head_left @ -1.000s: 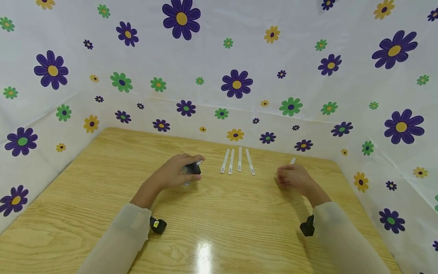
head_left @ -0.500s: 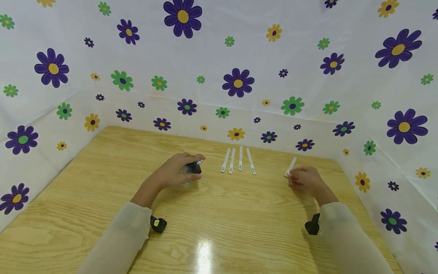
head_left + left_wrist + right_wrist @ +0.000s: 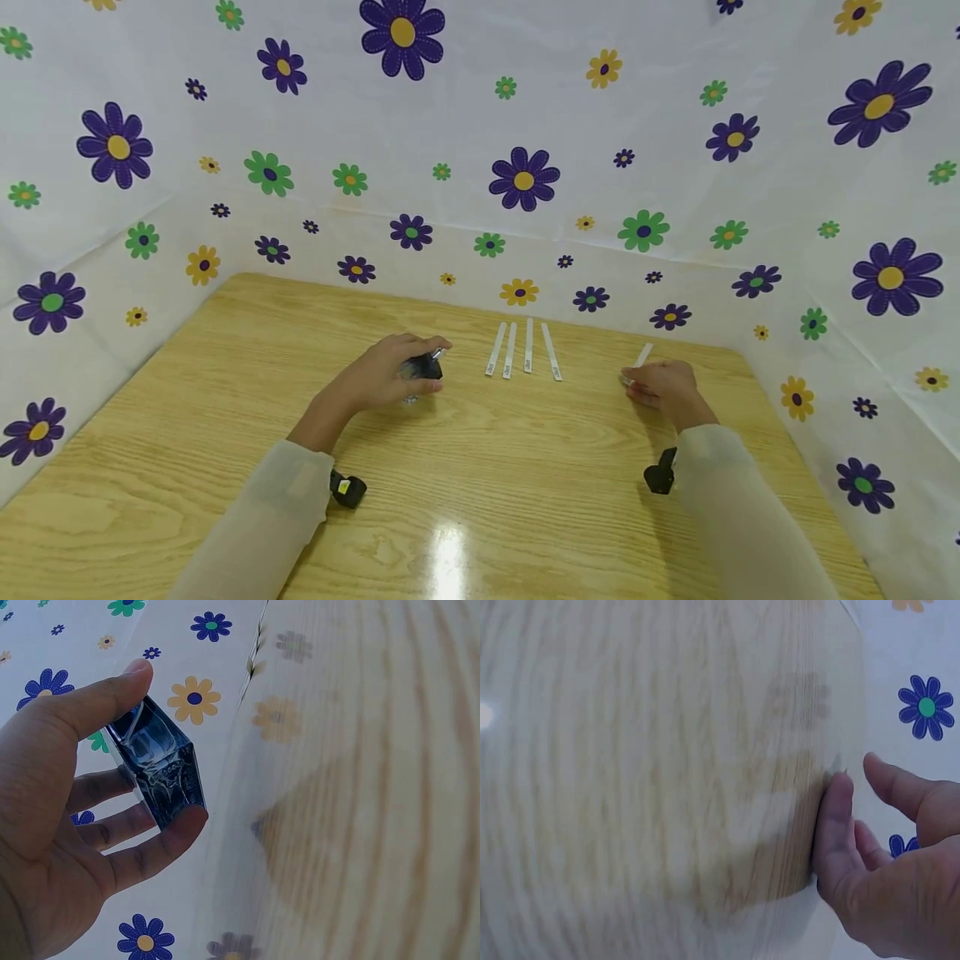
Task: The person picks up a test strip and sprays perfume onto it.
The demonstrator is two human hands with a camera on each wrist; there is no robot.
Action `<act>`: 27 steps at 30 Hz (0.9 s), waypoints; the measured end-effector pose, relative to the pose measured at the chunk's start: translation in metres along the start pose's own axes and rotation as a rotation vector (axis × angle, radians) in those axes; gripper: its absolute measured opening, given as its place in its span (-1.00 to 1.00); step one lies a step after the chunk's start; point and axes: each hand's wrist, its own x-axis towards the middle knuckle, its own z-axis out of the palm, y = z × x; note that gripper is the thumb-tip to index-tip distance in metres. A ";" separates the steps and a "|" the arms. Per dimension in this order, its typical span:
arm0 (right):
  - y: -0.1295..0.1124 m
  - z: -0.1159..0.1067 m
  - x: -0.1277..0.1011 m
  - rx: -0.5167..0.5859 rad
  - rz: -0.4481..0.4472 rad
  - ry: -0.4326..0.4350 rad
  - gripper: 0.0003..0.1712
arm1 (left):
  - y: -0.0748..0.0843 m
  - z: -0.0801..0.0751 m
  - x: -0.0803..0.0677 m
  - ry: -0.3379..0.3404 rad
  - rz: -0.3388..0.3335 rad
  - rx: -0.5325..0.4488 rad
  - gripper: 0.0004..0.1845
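At a wooden table (image 3: 225,433) walled by flowered cloth (image 3: 675,125), a person's left hand (image 3: 378,375) grips a small dark bottle (image 3: 422,369) near the table's middle. Four white strips (image 3: 525,354) lie side by side toward the far edge. Toward the far right corner, the right hand (image 3: 663,385) touches the near end of a fifth strip (image 3: 640,360).

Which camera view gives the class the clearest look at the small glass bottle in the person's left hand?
The left wrist view: the glass bottle fills the frame, pinched between thumb and fingers of the left hand, its clear faceted body plain. The head view shows it small and half covered by that hand. The right wrist view shows none of it.
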 end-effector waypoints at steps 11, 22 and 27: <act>0.001 0.007 0.018 -0.026 0.068 0.157 -0.44 | -0.002 0.000 0.000 -0.005 -0.019 0.009 -0.35; 0.000 0.002 0.000 0.098 0.035 0.046 -0.34 | -0.003 0.000 0.001 -0.003 -0.008 0.013 -0.35; 0.001 -0.004 -0.001 0.177 0.038 -0.020 -0.38 | -0.001 -0.001 0.000 -0.001 -0.007 0.009 -0.35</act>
